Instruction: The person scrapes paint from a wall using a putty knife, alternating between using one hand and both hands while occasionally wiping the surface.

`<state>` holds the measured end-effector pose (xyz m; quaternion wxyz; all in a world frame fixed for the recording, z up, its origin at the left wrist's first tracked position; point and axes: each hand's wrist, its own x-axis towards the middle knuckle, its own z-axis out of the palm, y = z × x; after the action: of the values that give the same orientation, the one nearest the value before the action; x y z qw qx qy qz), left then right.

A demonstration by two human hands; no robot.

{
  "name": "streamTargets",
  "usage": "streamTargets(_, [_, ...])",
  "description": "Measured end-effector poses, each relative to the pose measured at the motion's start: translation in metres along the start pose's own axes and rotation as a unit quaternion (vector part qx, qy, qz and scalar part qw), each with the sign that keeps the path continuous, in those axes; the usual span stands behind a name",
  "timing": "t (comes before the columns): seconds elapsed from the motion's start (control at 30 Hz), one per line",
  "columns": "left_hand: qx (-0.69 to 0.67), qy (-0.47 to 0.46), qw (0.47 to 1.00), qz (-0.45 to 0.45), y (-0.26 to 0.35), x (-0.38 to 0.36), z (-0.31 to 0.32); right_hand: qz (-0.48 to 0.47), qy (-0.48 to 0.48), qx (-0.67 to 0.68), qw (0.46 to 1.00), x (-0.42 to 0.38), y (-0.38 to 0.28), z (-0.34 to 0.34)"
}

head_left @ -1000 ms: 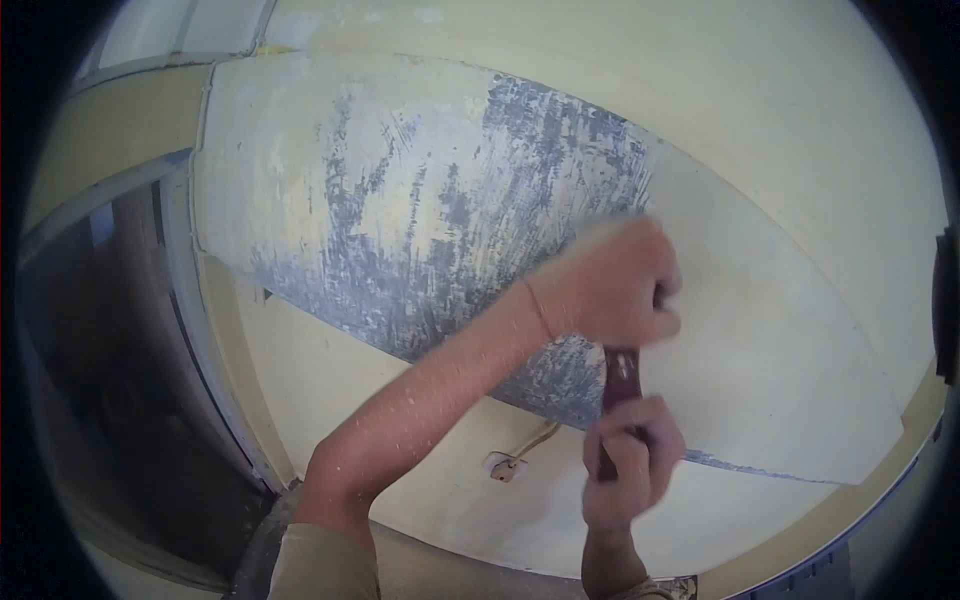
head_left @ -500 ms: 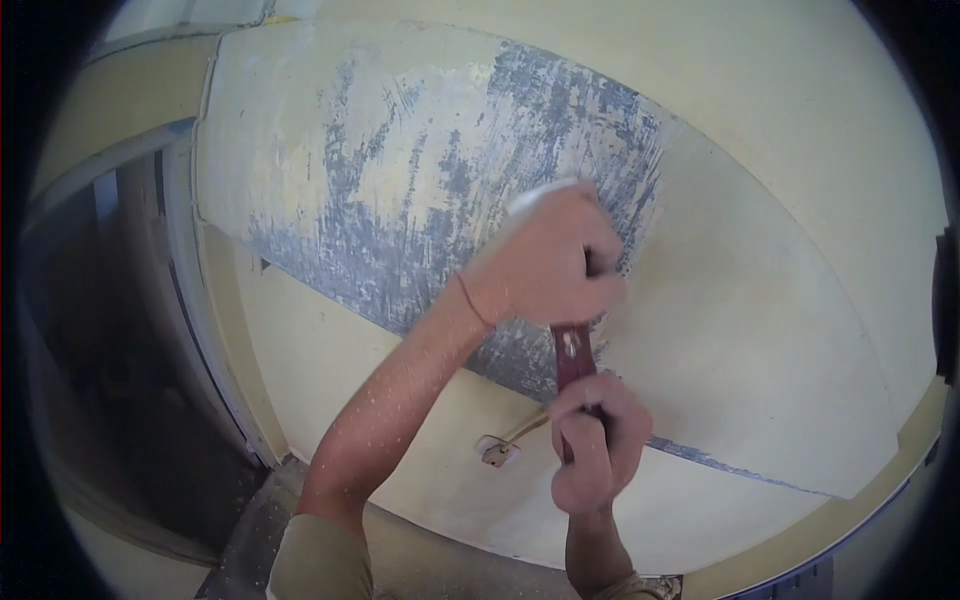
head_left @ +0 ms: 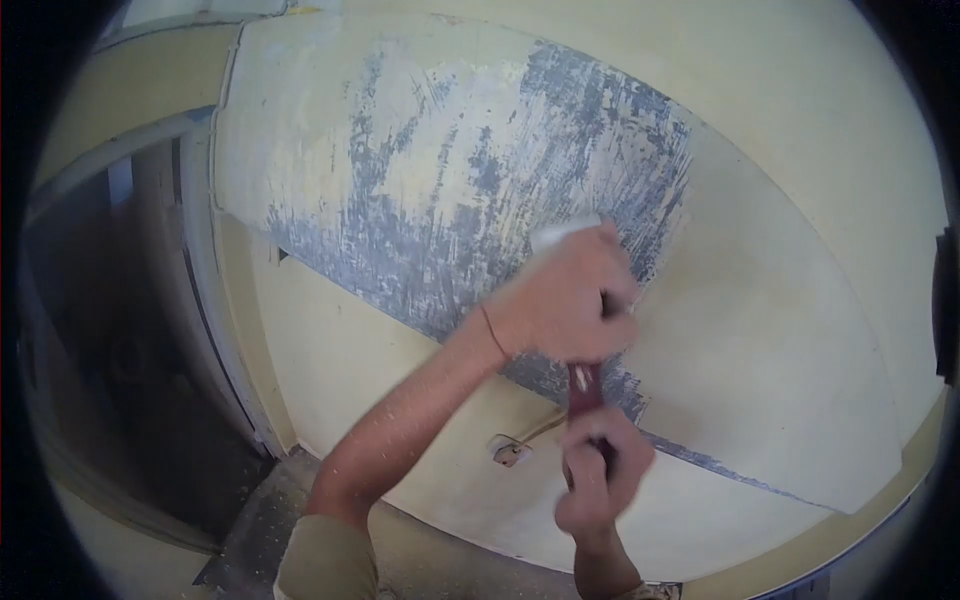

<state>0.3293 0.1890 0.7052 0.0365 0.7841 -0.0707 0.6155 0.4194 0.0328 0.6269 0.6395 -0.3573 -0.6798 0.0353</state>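
A tool with a dark red handle (head_left: 584, 388) is held by both hands in front of a partly scraped wall panel (head_left: 430, 190). My left hand (head_left: 575, 295) is closed round the upper part of the tool, against the panel. A blurred whitish edge (head_left: 568, 232) sticks out above its knuckles; the tool's working end cannot be made out clearly. Lower down, my right hand (head_left: 608, 465) grips the bottom of the handle. Streaks of grey show through the pale paint around and left of my hands, while the surface to the right (head_left: 770, 300) is smooth and cream.
A dark doorway with a pale frame (head_left: 200, 270) stands at the left. Below the panel, an open wall socket box (head_left: 509, 451) has a cable running up to the right. Grey floor (head_left: 270, 510) shows at the lower left, and pale specks dot my left forearm.
Both hands and the tool have moved down along the panel. The view has shifted a little, so the panel and doorway sit further right. Both hands keep their grip.
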Motion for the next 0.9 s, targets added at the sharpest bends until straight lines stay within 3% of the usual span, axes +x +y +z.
streamTargets(0.17, [0.053, -0.008, 0.999, -0.003, 0.005, 0.003, -0.012, 0.048, 0.009, 0.024, 0.999, 0.01, -0.007, 0.008])
streamTargets(0.23, [0.021, -0.022, 1.0, -0.009, 0.015, -0.011, 0.005, 0.056, -0.049, 0.019, 0.997, -0.002, -0.01, -0.007])
streamTargets(0.43, [0.02, 0.012, 0.998, -0.058, 0.002, -0.016, -0.012, 0.084, -0.054, 0.004, 0.995, 0.007, -0.011, 0.007])
streamTargets(0.5, [0.007, 0.026, 0.999, -0.032, 0.008, -0.026, 0.004, 0.05, -0.05, 0.008, 0.997, -0.006, -0.004, -0.002])
streamTargets(0.6, [0.019, 0.023, 0.999, -0.012, -0.005, -0.015, -0.02, 0.035, -0.051, -0.02, 0.998, 0.009, -0.003, 0.014])
streamTargets(0.7, [0.058, 0.026, 0.996, -0.06, -0.002, -0.022, -0.018, 0.067, -0.053, -0.005, 0.996, 0.004, -0.004, 0.014])
streamTargets(0.83, [0.02, -0.04, 0.998, -0.041, 0.005, -0.029, -0.013, -0.001, -0.048, -0.021, 0.999, -0.007, 0.007, 0.014])
streamTargets(0.9, [0.061, 0.026, 0.997, -0.027, -0.009, -0.021, -0.037, -0.017, -0.04, -0.017, 0.999, 0.01, 0.014, 0.029])
